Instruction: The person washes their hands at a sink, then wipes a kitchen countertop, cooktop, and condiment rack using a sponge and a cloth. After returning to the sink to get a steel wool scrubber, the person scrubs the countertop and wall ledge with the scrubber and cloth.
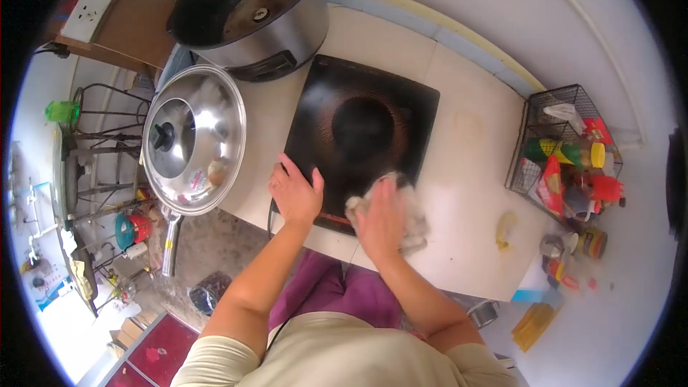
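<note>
Left hand on the near-left corner of the black cooktop, hiding it; thumb and fingers spread. Right hand rests over a pale cloth, covering part of it, at the cooktop's near-right corner. Motion blur there: cannot tell whether those fingers pinch or merely press. Large pot on the worktop, cut off at top.

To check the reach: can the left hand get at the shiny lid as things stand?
Probably yes: the left hand is at the cooktop, and only countertop shows between it and the shiny lid.
</note>
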Demonstrator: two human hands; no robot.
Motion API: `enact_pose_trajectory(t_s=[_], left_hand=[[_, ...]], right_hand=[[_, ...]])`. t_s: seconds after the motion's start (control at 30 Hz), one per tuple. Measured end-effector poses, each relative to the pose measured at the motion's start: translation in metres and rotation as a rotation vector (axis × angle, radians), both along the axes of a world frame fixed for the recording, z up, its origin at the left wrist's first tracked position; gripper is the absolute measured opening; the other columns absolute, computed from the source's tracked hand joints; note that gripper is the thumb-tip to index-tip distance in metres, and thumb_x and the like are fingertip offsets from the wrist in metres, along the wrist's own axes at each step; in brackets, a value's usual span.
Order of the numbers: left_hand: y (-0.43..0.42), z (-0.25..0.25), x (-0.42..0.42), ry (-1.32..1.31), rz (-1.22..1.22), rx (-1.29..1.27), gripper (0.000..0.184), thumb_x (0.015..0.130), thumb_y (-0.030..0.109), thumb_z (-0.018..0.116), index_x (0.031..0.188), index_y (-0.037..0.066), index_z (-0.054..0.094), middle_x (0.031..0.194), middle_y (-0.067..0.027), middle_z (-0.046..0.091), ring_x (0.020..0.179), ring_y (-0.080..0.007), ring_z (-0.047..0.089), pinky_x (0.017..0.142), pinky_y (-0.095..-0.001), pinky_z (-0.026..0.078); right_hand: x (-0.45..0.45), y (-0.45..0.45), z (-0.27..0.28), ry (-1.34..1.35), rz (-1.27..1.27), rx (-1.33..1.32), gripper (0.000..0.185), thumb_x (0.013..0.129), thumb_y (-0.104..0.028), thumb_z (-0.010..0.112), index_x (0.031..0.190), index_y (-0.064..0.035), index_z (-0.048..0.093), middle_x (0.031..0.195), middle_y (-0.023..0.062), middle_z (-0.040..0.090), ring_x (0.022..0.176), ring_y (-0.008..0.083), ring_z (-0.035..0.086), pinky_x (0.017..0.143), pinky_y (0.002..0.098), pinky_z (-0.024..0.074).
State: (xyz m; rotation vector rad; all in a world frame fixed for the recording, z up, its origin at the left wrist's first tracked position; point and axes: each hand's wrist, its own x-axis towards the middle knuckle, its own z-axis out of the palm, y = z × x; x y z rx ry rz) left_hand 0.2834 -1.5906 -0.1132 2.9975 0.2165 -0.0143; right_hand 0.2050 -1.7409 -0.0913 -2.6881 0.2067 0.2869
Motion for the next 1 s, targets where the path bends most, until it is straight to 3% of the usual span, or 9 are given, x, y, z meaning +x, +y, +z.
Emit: enact_pose_trajectory(t_s=[0.17,0.2,0.3,0.4,0.5,0.63,0.73,0.83,1.0], left_hand=[[0.022,-0.021,-0.001,-0.134,-0.033,-0.239,0.053,0.086,0.019,0.050,0.131,-0.005,0.037,0.115,-0.0230,0.049,0.105,-0.0381,0.046,0.091,-0.0459,0.035],[0.027,-0.020,0.001,-0.250,-0.071,-0.299,0.043,0.084,0.005,0.048,0.126,-0.003,0.045,0.104,-0.0230,0.055,0.096,-0.0386,0.052,0.085,-0.0450,0.040],[0.057,-0.032,-0.001,-0.259,-0.134,-0.537,0.045,0.081,-0.003,0.045,0.125,-0.002,0.047,0.096,-0.0237,0.058,0.088,-0.0396,0.054,0.080,-0.0433,0.043],[0.071,-0.030,-0.008,-0.104,-0.093,-0.588,0.049,0.082,-0.005,0.041,0.130,0.002,0.043,0.099,-0.0232,0.060,0.085,-0.0384,0.056,0.077,-0.0411,0.045],[0.078,-0.035,-0.013,-0.192,-0.127,-0.784,0.050,0.085,-0.003,0.039,0.135,0.004,0.038,0.108,-0.0224,0.059,0.086,-0.0357,0.058,0.077,-0.0394,0.046],[0.068,-0.016,-0.019,0.060,0.264,-1.112,0.044,0.092,0.004,0.032,0.137,0.002,0.033,0.116,-0.0184,0.056,0.094,-0.0286,0.059,0.083,-0.0354,0.046],[0.069,-0.052,-0.024,-0.347,0.083,-0.828,0.040,0.094,0.006,0.030,0.134,-0.001,0.035,0.115,-0.0176,0.056,0.099,-0.0270,0.058,0.087,-0.0340,0.044],[0.071,-0.066,-0.029,-0.276,0.112,-1.048,0.038,0.095,0.003,0.030,0.132,-0.001,0.036,0.112,-0.0162,0.054,0.103,-0.0233,0.054,0.093,-0.0326,0.041],[0.067,-0.074,-0.029,-0.319,0.100,-1.106,0.036,0.094,0.003,0.032,0.129,-0.001,0.037,0.108,-0.0170,0.054,0.099,-0.0236,0.054,0.091,-0.0318,0.042]], right_hand=[[0.022,0.048,-0.007,-0.128,0.135,0.091,0.069,0.082,-0.026,0.058,0.136,0.0050,0.028,0.142,0.0215,0.029,0.134,0.0316,0.025,0.110,0.0450,0.0172],[0.027,0.051,-0.009,-0.168,0.149,0.090,0.068,0.080,-0.024,0.059,0.135,0.0049,0.030,0.140,0.0219,0.032,0.133,0.0325,0.027,0.109,0.0451,0.0193],[0.042,0.060,-0.010,-0.255,0.196,0.117,0.064,0.079,-0.021,0.061,0.132,0.0043,0.035,0.137,0.0223,0.036,0.131,0.0329,0.031,0.108,0.0443,0.0228],[0.075,0.077,-0.012,-0.254,0.271,0.113,0.062,0.081,-0.022,0.056,0.134,0.0035,0.034,0.140,0.0184,0.034,0.133,0.0284,0.029,0.110,0.0420,0.0187],[0.116,0.097,-0.027,-0.360,0.334,0.085,0.059,0.081,-0.024,0.056,0.131,0.0026,0.039,0.138,0.0174,0.038,0.132,0.0267,0.031,0.109,0.0420,0.0201],[0.133,0.110,-0.030,-0.376,0.422,0.052,0.054,0.081,-0.023,0.056,0.128,-0.0004,0.044,0.137,0.0139,0.041,0.131,0.0248,0.034,0.109,0.0415,0.0216],[0.094,0.103,-0.024,-0.331,0.646,0.157,0.052,0.078,-0.022,0.060,0.126,-0.0041,0.048,0.134,0.0097,0.045,0.128,0.0221,0.037,0.108,0.0409,0.0238],[0.058,0.077,-0.023,-0.292,0.725,0.136,0.054,0.076,-0.021,0.063,0.127,-0.0083,0.048,0.133,0.0067,0.046,0.127,0.0201,0.039,0.108,0.0402,0.0240],[0.010,-0.020,-0.011,-0.094,0.835,0.009,0.059,0.070,-0.019,0.067,0.126,-0.0158,0.051,0.133,0.0009,0.047,0.125,0.0183,0.042,0.108,0.0399,0.0255]])
